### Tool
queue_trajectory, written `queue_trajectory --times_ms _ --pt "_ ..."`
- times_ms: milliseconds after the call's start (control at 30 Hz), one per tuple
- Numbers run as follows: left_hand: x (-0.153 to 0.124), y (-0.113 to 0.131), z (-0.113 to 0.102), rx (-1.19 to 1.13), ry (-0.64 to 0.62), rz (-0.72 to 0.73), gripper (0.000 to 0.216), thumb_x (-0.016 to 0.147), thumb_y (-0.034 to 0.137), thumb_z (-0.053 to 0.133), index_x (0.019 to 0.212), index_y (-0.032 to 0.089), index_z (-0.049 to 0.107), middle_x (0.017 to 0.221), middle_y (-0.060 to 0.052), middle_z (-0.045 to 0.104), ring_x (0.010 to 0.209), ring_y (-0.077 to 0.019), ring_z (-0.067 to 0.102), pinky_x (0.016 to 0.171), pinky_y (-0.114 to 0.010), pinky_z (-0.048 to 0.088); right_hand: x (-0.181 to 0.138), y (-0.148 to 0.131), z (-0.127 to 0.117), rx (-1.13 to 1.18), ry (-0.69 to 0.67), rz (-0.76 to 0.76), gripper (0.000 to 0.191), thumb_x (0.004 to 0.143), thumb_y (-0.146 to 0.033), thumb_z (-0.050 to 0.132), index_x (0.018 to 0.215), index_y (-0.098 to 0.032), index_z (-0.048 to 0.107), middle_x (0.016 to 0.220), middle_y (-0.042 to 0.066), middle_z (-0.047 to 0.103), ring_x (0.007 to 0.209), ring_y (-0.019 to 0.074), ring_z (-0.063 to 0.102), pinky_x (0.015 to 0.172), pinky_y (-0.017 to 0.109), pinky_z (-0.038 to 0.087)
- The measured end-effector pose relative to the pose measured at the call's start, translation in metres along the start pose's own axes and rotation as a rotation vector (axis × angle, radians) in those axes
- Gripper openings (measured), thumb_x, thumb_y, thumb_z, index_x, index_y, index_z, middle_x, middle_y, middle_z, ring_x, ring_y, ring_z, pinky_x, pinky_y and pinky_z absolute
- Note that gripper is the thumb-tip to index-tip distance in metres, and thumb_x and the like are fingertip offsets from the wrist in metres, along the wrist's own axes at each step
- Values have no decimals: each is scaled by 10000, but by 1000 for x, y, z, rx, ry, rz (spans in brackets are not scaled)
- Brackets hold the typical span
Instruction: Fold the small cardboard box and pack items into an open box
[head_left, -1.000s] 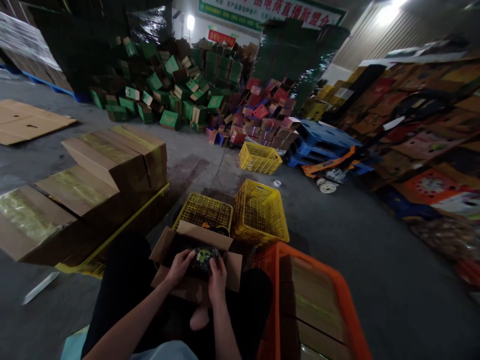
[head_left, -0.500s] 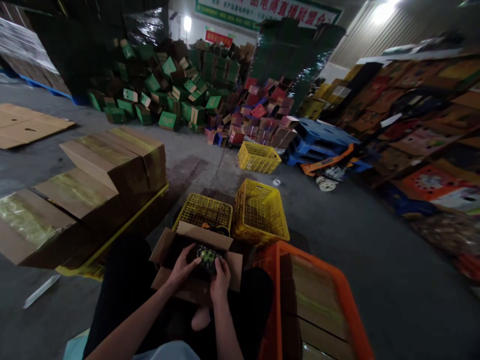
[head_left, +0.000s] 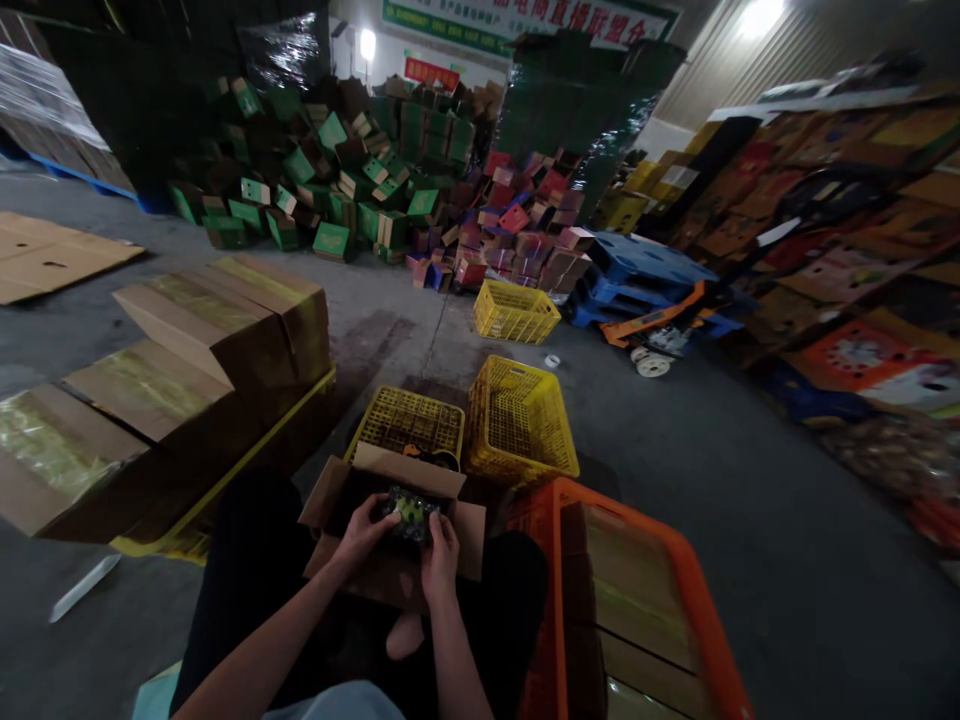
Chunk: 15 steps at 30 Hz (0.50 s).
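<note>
Between my two hands is a shiny clear-wrapped pack with green contents and dark spots; its exact kind is too dim to make out. My left hand grips its left end, thumb on the near side. At the opposite end my right hand pinches it the same way. Both hands are over an open cardboard box with flaps spread, resting at my lap between my knees. Most of the box's inside is dark and hidden by the hands and pack.
A yellow crate stands behind the box with a tape dispenser on it. Stacked yellow crates are beside it. An orange crate of cartons flanks my right knee; taped cartons are at left. A pallet jack stands farther off.
The pack has tilted slightly between my hands, so more of its shiny wrapped face shows. Both hands keep their hold, and the box stays in place.
</note>
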<state>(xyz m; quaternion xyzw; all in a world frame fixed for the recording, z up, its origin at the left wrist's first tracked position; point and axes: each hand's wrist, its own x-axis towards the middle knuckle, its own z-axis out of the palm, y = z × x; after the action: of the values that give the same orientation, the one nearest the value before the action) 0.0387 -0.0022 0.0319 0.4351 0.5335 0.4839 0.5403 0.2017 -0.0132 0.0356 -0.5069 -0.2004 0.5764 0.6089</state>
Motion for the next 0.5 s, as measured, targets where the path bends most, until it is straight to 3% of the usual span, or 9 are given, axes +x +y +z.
queue_trajectory --times_ms 200,333,500 --pt "-3 7 3 -13 44 -7 549 743 520 741 1129 145 631 1005 -94 723 949 -265 670 833 -357 526 -3 -4 -2 -26 -21 13 401 787 -519 706 1068 -232 702 1159 62 720 1096 262 648 846 347 552" --pt "-4 12 4 -39 74 -17 537 744 518 741 1116 150 620 1034 -100 721 983 -267 667 861 -356 516 -6 -7 1 20 -78 -11 554 825 -430 660 1353 -288 571 1414 71 581 1252 277 572 904 375 547" --pt "-3 8 3 -12 108 -32 583 730 554 746 1125 144 618 1057 -120 721 1018 -292 669 900 -393 513 -10 -6 2 -24 -131 -33 620 798 -323 608 1412 -281 534 1446 63 560 1303 278 540 962 396 524"
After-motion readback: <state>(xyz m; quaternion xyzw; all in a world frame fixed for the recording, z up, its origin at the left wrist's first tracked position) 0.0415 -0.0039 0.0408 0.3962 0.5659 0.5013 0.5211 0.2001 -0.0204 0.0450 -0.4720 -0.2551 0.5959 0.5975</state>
